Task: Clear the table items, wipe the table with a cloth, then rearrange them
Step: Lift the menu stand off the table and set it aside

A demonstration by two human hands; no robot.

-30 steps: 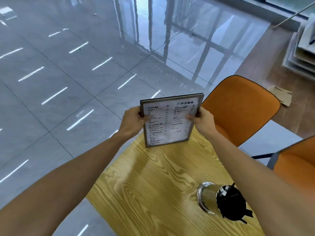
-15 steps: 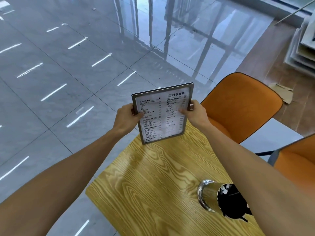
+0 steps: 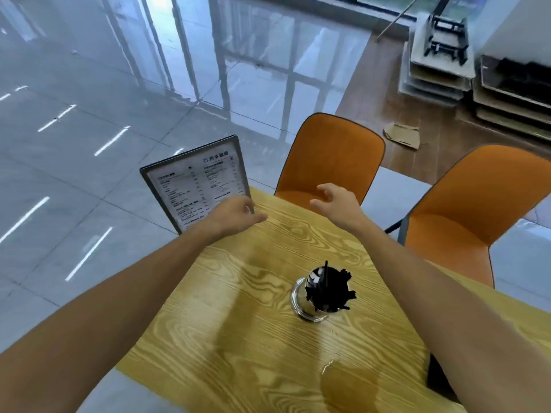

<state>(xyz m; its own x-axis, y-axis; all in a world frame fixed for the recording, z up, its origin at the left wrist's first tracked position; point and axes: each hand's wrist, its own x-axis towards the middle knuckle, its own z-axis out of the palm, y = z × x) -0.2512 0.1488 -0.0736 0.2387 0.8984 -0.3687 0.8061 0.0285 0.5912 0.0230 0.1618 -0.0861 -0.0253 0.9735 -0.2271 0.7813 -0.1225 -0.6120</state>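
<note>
The framed menu (image 3: 195, 183) stood upright at the far left corner of the yellow wood-grain table (image 3: 238, 308). The person's left hand (image 3: 235, 216) was loosely curled just in front of its lower edge, gripping nothing that I could see. The right hand (image 3: 337, 202) hung empty with fingers spread, near an orange chair (image 3: 331, 156), while a metal cup of black sticks (image 3: 323, 292) sat mid-table.

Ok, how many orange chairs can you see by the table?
2. One orange chair stands at the far edge of the wooden table, beyond the right hand. The other chair is further right. More could be out of frame.
</note>
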